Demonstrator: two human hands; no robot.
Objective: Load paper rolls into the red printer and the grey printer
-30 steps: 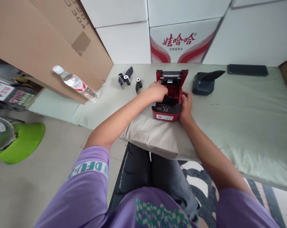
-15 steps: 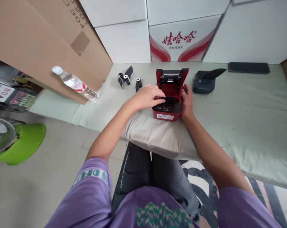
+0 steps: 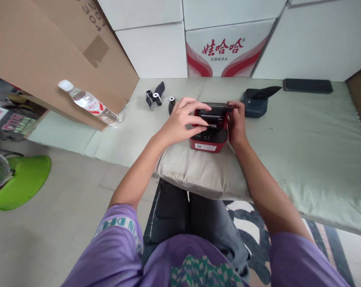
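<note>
The lid (image 3: pixel 218 106), upright a second ago, now slants low over the printer (image 3: pixel 206 146); the right hand (image 3: pixel 237 124), earlier beside the printer, is up at the lid's right corner, while the left hand (image 3: pixel 182 122), earlier reaching inside, spreads its fingers above

lt: soft, even | faint shadow, floor (image 3: pixel 75 207) btm L | edges: wide-angle stretch

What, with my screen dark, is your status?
Left hand spread over red device. Right hand at partly open lid. Left fingers possibly in lid's way.
</note>
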